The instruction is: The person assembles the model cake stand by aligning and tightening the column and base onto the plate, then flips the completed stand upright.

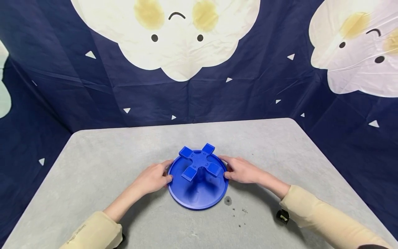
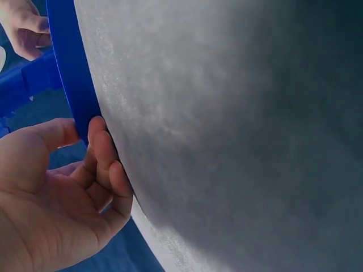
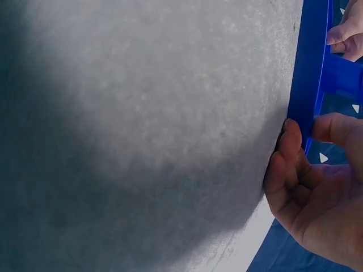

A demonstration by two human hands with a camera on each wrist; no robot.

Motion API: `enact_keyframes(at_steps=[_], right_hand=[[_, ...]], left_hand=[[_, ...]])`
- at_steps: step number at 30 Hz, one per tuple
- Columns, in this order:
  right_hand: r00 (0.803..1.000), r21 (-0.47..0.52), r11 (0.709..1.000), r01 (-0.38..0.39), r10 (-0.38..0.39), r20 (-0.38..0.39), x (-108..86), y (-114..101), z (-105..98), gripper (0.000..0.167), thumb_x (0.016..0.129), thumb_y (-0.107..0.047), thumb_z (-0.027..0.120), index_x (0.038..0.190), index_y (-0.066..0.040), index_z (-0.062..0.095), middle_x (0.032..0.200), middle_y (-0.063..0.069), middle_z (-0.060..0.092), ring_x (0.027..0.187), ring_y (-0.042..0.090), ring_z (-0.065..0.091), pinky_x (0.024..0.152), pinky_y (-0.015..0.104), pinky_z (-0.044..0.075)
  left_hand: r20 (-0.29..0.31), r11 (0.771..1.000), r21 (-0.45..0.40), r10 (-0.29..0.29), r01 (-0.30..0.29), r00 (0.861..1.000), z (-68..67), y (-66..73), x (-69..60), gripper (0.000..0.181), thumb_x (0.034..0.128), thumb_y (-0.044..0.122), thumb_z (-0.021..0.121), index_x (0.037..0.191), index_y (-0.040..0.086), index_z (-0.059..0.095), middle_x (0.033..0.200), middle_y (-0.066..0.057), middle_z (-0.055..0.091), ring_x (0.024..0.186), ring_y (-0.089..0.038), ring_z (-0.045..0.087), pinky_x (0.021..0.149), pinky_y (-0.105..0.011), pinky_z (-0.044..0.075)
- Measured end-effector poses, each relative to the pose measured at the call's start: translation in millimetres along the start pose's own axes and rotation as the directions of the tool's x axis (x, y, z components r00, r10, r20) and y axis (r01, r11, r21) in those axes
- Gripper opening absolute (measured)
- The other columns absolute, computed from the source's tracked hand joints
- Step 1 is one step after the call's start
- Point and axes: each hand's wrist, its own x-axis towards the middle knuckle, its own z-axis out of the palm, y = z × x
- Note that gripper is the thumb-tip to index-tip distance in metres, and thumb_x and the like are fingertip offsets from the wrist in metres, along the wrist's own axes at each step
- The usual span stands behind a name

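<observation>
A blue round plastic stand lies on the table, its wide dish-like base raised at the rim. From the middle of the base rises a short post, topped by a four-armed cross piece with square pads at the arm ends. My left hand grips the rim on the left side; the left wrist view shows its thumb against the rim and its fingers curled at the underside. Opposite it, my right hand pinches the rim on the right, with thumb and curled fingers about the edge in the right wrist view.
The grey table has rounded far corners. A dark stain ring and several small specks mark it right of the base. Dark blue cloth with white cloud faces and triangles hangs behind and at both sides.
</observation>
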Motion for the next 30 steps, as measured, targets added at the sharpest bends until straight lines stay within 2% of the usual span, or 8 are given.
enact_keyframes(at_steps=[8, 15, 22, 27, 30], right_hand=[[0.999, 0.011, 0.999, -0.05, 0.05, -0.012, 0.0, -0.3, -5.9, 0.069, 0.091, -0.011, 0.066, 0.156, -0.005, 0.042, 0.072, -0.005, 0.063, 0.06, 0.009, 0.057, 0.056, 0.025, 0.046], [0.998, -0.03, 0.998, -0.056, 0.055, -0.043, 1.1, -3.7, -19.8, 0.067, 0.09, -0.014, 0.065, 0.154, -0.007, 0.045, 0.073, -0.004, 0.061, 0.059, 0.009, 0.055, 0.055, 0.026, 0.043], [0.995, -0.084, 0.995, -0.048, 0.041, -0.089, 2.4, -6.5, -32.0, 0.063, 0.088, -0.016, 0.067, 0.149, -0.009, 0.052, 0.066, -0.006, 0.055, 0.053, 0.009, 0.048, 0.052, 0.025, 0.033], [0.994, -0.102, 0.993, -0.05, 0.04, -0.1, 2.6, -8.9, -37.1, 0.062, 0.089, -0.017, 0.067, 0.148, -0.009, 0.052, 0.063, -0.006, 0.058, 0.051, 0.009, 0.051, 0.051, 0.026, 0.033], [0.994, -0.09, 0.994, -0.064, 0.056, -0.089, 2.7, -11.2, -39.4, 0.062, 0.09, -0.017, 0.066, 0.149, -0.009, 0.051, 0.064, -0.006, 0.062, 0.051, 0.009, 0.056, 0.051, 0.027, 0.038]], left_hand=[[-0.046, 0.996, 0.089, 0.03, -0.026, 0.998, -2.9, 5.6, 1.9, 0.061, 0.0903, 0.015, 0.061, 0.148, -0.001, 0.051, 0.072, 0.004, 0.063, 0.065, -0.011, 0.056, 0.062, -0.029, 0.044], [-0.105, 0.986, 0.159, 0.059, -0.042, 0.993, -12.9, 14.2, 4.9, 0.06, 0.0888, 0.018, 0.06, 0.146, 0.001, 0.055, 0.069, 0.003, 0.059, 0.065, -0.015, 0.055, 0.057, -0.03, 0.042], [-0.113, 0.979, 0.199, 0.056, -0.033, 0.992, -21.8, 21.6, 7.5, 0.059, 0.0899, 0.021, 0.059, 0.146, 0.004, 0.056, 0.073, 0.001, 0.06, 0.073, -0.02, 0.059, 0.062, -0.036, 0.048], [-0.114, 0.975, 0.221, 0.063, -0.037, 0.992, -28.0, 25.6, 10.0, 0.059, 0.09, 0.023, 0.059, 0.146, 0.004, 0.056, 0.073, 0.0, 0.062, 0.072, -0.02, 0.06, 0.062, -0.037, 0.048], [-0.108, 0.977, 0.208, 0.069, -0.046, 0.992, -32.0, 27.4, 12.0, 0.059, 0.09, 0.023, 0.06, 0.146, 0.003, 0.056, 0.078, -0.001, 0.067, 0.072, -0.019, 0.061, 0.062, -0.036, 0.049]])
